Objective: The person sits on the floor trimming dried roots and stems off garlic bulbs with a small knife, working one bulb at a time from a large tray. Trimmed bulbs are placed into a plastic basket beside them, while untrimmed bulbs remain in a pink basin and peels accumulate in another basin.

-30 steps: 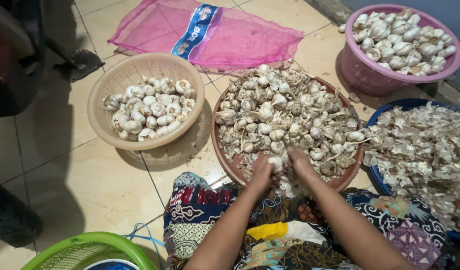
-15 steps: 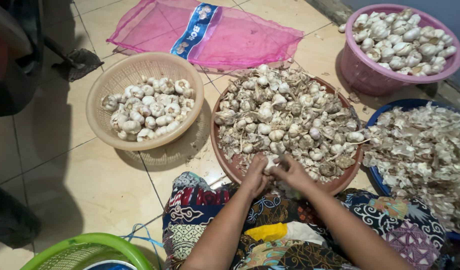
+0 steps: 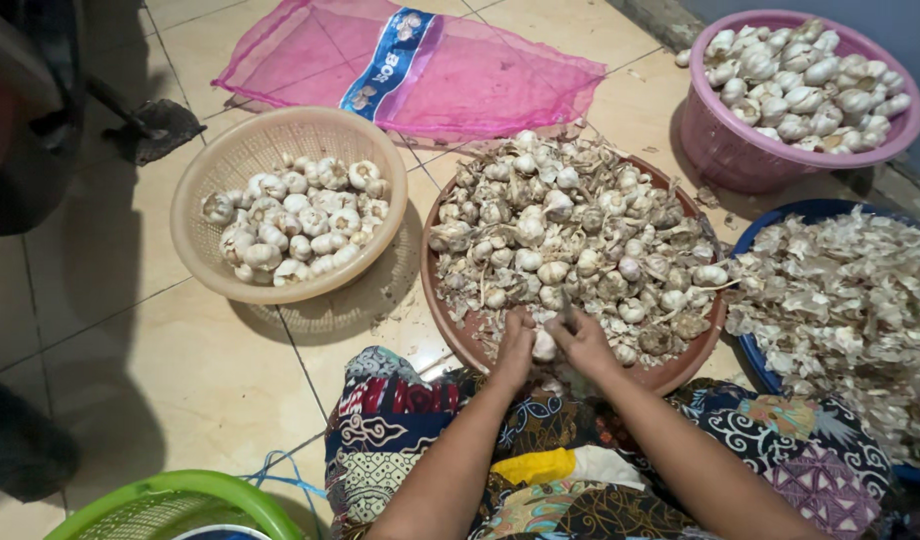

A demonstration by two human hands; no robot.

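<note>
Head view: left hand [image 3: 513, 350] and right hand [image 3: 583, 343] meet at near rim of brown tray [image 3: 450, 320], fingers of both clenched around one garlic bulb [image 3: 544, 345]. Tray heaped with unpeeled garlic. Tan basket [image 3: 210, 170] of cleaned bulbs to the left; blue basin [image 3: 770, 215] of skins on the right, on floor.

Both forearms reach forward, left hand [image 3: 513, 352] and right hand [image 3: 583, 345] curled close together.

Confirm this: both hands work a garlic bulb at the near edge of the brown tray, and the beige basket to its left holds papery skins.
Not skins. The head view shows the beige basket holding whole garlic bulbs; the rest stands.
</note>
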